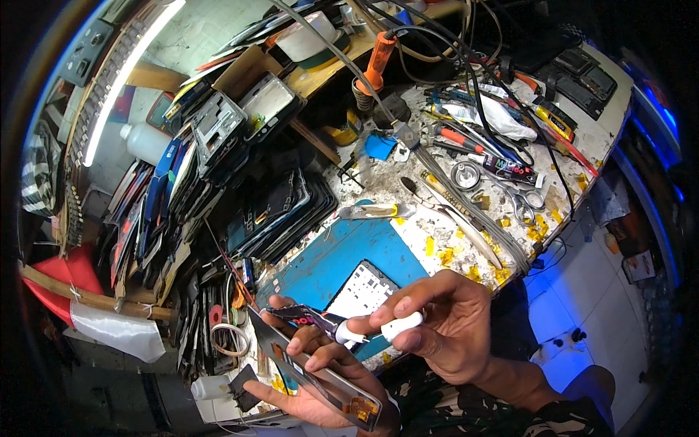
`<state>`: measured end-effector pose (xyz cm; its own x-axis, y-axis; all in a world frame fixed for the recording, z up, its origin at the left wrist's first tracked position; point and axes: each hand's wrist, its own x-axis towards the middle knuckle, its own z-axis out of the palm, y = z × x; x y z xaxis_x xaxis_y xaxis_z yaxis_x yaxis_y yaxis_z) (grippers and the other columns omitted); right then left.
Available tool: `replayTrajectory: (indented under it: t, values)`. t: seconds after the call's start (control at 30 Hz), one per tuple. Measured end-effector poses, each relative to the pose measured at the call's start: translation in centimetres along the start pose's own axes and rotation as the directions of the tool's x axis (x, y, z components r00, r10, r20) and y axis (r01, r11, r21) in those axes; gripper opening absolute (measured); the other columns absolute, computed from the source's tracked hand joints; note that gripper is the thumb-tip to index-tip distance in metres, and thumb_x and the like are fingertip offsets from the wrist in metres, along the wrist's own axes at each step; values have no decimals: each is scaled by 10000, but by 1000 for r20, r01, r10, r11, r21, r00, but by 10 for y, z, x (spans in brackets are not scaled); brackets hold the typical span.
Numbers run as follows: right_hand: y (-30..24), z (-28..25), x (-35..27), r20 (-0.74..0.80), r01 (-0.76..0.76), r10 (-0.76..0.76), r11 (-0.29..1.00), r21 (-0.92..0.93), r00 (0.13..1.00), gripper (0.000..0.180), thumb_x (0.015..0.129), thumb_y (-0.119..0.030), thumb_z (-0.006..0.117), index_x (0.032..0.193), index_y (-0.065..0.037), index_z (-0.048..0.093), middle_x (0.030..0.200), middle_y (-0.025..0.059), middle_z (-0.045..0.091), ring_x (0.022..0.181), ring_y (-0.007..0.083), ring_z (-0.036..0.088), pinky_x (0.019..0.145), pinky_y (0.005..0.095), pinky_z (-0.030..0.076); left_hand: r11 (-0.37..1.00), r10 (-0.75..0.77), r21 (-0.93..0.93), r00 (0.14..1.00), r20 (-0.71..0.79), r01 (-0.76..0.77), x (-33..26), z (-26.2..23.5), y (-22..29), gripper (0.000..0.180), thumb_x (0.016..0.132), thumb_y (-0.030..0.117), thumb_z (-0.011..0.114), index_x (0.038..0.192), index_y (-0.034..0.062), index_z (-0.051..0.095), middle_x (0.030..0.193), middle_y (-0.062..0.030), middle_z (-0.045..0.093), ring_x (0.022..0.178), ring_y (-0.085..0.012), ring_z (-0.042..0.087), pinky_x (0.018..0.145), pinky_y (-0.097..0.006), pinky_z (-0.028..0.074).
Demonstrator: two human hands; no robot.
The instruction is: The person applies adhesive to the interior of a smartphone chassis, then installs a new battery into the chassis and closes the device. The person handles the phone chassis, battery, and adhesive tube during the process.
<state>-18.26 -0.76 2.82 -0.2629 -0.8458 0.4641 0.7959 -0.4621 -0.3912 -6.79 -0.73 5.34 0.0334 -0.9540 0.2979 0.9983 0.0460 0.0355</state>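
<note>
My left hand (309, 375) lies palm up at the bottom centre and holds a thin silver phone frame (320, 371) flat along its fingers. Its fingers also pinch a small dark glue tube (312, 317) with a white nozzle. My right hand (444, 328) is just to the right, thumb and fingers pinching the tube's white cap (400, 325) right at the nozzle tip. Behind both hands a phone back plate (362, 290) with a white perforated face rests on a blue work mat (342, 255).
Stacks of phone screens and frames (280, 211) fill the left half of the bench. An orange-handled soldering iron (375, 62), scissors (526, 200), screwdrivers (466, 138), cables and yellow tape scraps cover the white bench top (502, 240) at right. A white bottle (145, 142) stands far left.
</note>
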Motion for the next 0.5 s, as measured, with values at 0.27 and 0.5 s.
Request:
replayTrajectory:
  t: [0.27,0.5]
  values:
    - [-8,9,-3,-91,-97,90,993,-70,992,275,822,-31,731,1002,26,530,950,214,673,988,369,670,890,500,552,1000,-11,-8,1000,-1,11,1,-1,1,808,921,429,592,1474,-2,192,1365,-174,404,987,-200,517,877,-316,495]
    - [0,4,-2,4,14,-14,1000,14,1000,262,844,85,653,1082,81,546,1071,228,655,1085,293,638,950,381,535,1000,1,1,1000,15,-1,0,0,-2,799,936,412,570,1475,-26,174,1446,-163,337,1044,-197,493,874,-315,500]
